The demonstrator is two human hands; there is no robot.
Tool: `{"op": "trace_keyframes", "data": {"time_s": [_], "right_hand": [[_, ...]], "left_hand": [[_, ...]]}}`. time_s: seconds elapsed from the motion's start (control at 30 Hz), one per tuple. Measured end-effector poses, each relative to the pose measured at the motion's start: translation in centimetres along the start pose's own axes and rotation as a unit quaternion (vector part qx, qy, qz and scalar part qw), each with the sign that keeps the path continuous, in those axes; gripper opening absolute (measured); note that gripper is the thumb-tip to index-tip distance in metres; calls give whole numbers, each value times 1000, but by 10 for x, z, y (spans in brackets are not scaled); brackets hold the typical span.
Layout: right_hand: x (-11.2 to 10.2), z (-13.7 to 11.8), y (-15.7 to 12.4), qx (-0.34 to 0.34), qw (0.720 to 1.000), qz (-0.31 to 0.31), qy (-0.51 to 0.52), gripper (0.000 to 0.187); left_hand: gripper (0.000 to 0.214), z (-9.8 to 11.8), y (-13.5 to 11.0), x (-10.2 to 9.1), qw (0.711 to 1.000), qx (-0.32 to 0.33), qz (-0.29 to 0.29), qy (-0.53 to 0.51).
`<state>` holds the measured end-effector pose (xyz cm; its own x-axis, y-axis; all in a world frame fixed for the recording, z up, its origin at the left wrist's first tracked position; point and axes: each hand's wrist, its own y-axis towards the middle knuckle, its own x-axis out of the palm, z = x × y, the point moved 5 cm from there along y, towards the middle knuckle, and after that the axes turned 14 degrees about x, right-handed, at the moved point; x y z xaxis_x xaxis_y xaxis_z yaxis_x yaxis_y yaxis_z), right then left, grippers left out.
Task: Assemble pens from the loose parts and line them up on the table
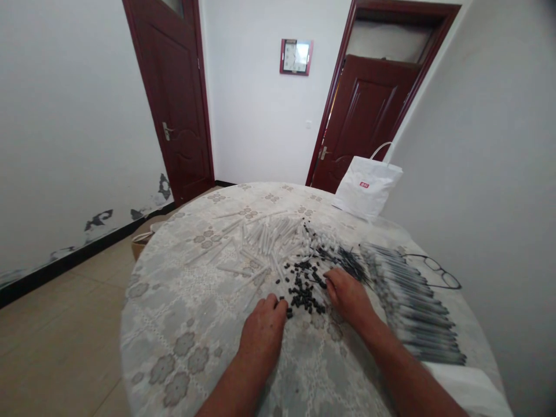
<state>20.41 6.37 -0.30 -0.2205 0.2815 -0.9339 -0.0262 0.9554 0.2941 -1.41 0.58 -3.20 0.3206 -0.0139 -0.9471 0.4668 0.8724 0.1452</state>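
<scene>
My left hand (263, 325) rests low over the cloth with its fingers curled, at the left edge of a pile of small black plugs (304, 296). Its fingertips are close to a few loose plugs; whatever they hold is hidden. On the pile's other side, my right hand (348, 294) is closed with thumb and forefinger pinched, and I cannot make out what is between them. Beyond the plugs lie translucent white pen barrels (264, 236), scattered and heaped. Small white pen parts (319, 238) and thin black refills (353, 263) lie to their right.
A long row of pens (417, 304) stretches along the right side of the round table (182, 313), with eyeglasses (443, 272) beside it. A white bag (369, 186) stands at the back right. White material (467, 385) lies by my right forearm.
</scene>
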Motion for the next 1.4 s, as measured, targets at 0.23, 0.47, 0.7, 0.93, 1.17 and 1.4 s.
{"op": "trace_keyframes", "data": {"time_s": [0.23, 0.47, 0.7, 0.93, 1.17, 1.4], "right_hand": [[13, 15, -3, 41, 999, -12, -16, 21], [17, 13, -2, 31, 999, -16, -12, 23], [15, 14, -5, 22, 999, -34, -14, 21], [15, 19, -4, 7, 999, -51, 5, 17], [16, 23, -4, 4, 998, -54, 18, 10], [22, 27, -3, -9, 999, -31, 41, 11]], "left_hand": [[20, -2, -1, -3, 1000, 9, 14, 0], [14, -4, 1, -10, 999, -4, 26, -32], [14, -7, 2, -8, 998, 1, 50, -37], [16, -9, 8, -2, 998, 0, 65, -25], [15, -10, 8, -5, 992, 5, 117, -46], [15, -10, 2, -23, 982, 16, 183, -46]]}}
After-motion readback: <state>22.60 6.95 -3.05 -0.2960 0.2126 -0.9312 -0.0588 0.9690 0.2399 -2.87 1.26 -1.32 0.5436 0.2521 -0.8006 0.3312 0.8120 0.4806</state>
